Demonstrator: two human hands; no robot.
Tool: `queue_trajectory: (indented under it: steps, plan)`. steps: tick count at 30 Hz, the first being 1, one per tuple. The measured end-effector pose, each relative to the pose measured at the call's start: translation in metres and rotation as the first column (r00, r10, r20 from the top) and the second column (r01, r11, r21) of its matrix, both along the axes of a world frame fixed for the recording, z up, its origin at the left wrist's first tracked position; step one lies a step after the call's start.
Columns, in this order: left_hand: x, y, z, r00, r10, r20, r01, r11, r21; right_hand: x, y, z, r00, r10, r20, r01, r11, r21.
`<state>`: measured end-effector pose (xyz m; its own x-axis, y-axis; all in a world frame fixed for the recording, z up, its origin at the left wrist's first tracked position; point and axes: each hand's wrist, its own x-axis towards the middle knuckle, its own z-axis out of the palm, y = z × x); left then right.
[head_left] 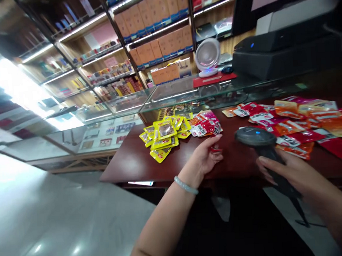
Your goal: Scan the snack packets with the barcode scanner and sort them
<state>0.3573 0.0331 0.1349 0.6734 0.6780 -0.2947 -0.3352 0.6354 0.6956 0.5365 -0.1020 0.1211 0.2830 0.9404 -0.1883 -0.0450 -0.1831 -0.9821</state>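
My right hand (281,165) is wrapped around the handle of a black handheld barcode scanner (255,136), whose head shows a small blue light and points left over the counter. My left hand (206,156), with a pale bangle at the wrist, hovers over the dark wooden counter (126,164), fingers loosely apart and nothing visibly in them. Just beyond its fingertips lies a small pile of red and pink snack packets (206,123). Left of that is a heap of yellow snack packets (162,134). Many red and orange packets (302,119) spread across the right side, behind the scanner.
A glass display case (174,92) runs behind the counter. On it stand a small round fan (208,57), a red mat (214,79) and a bulky black machine (283,54). Lit shelves (158,31) with boxes rise behind. The scanner's cable (303,222) hangs at lower right.
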Motion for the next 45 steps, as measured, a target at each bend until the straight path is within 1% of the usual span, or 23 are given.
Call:
queue_trajectory:
  steps: [2, 3, 4, 6, 8, 10, 12, 16, 22, 28, 30, 35, 38, 41, 43, 45]
  plan:
    - [-0.006, -0.002, -0.008, 0.995, 0.046, -0.090, -0.042, 0.998, 0.050, -0.005, 0.002, 0.002, 0.998, 0.047, -0.033, -0.046, 0.999, 0.021]
    - [-0.009, -0.002, -0.011, 0.986, 0.080, -0.147, -0.063, 0.992, 0.114, -0.008, 0.002, 0.003, 0.996, 0.069, -0.050, -0.067, 0.997, 0.027]
    - [-0.014, -0.002, -0.014, 0.971, 0.116, -0.208, -0.074, 0.977, 0.199, -0.010, 0.003, 0.003, 0.996, 0.064, -0.057, -0.063, 0.998, 0.026]
    - [-0.025, -0.002, -0.018, 0.925, 0.201, -0.324, -0.066, 0.922, 0.382, -0.017, 0.003, 0.005, 0.995, 0.065, -0.069, -0.065, 0.998, 0.014]
    - [-0.037, -0.002, -0.020, 0.858, 0.291, -0.423, -0.042, 0.860, 0.508, -0.023, 0.003, 0.006, 0.995, 0.078, -0.061, -0.078, 0.997, 0.007]
    - [-0.049, -0.002, -0.022, 0.797, 0.375, -0.473, -0.045, 0.818, 0.573, -0.028, 0.004, 0.006, 0.994, 0.103, -0.039, -0.103, 0.995, 0.010]
    - [-0.059, -0.001, -0.023, 0.778, 0.430, -0.458, -0.079, 0.791, 0.607, -0.032, 0.006, 0.004, 0.990, 0.137, -0.019, -0.136, 0.990, 0.019]
    - [-0.071, 0.000, -0.026, 0.786, 0.474, -0.397, -0.141, 0.763, 0.630, -0.041, 0.011, 0.000, 0.973, 0.230, 0.021, -0.231, 0.972, 0.045]
    - [-0.073, 0.003, -0.031, 0.806, 0.471, -0.360, -0.169, 0.765, 0.622, -0.052, 0.021, 0.001, 0.954, 0.296, 0.034, -0.298, 0.946, 0.129]
    - [-0.073, 0.005, -0.032, 0.799, 0.478, -0.365, -0.172, 0.764, 0.622, -0.055, 0.027, 0.001, 0.930, 0.367, 0.007, -0.364, 0.922, 0.132]
    - [-0.073, 0.008, -0.033, 0.794, 0.507, -0.336, -0.223, 0.757, 0.615, -0.055, 0.026, 0.002, 0.920, 0.393, 0.009, -0.391, 0.912, 0.128]
    - [-0.069, 0.014, -0.031, 0.769, 0.586, -0.254, -0.376, 0.737, 0.562, -0.055, 0.022, -0.001, 0.870, 0.492, 0.037, -0.494, 0.867, 0.067]
    - [-0.065, 0.014, -0.028, 0.750, 0.621, -0.228, -0.423, 0.715, 0.556, -0.056, 0.022, -0.004, 0.867, 0.496, 0.038, -0.498, 0.865, 0.058]
    - [-0.065, 0.016, -0.030, 0.750, 0.611, -0.254, -0.391, 0.719, 0.575, -0.056, 0.023, -0.006, 0.876, 0.482, 0.025, -0.482, 0.874, 0.059]
    - [-0.065, 0.021, -0.032, 0.751, 0.586, -0.306, -0.327, 0.731, 0.598, -0.054, 0.024, -0.006, 0.884, 0.467, -0.001, -0.466, 0.883, 0.062]
    - [-0.066, 0.033, -0.029, 0.727, 0.568, -0.386, -0.232, 0.732, 0.640, -0.051, 0.026, -0.007, 0.900, 0.434, -0.049, -0.431, 0.900, 0.058]
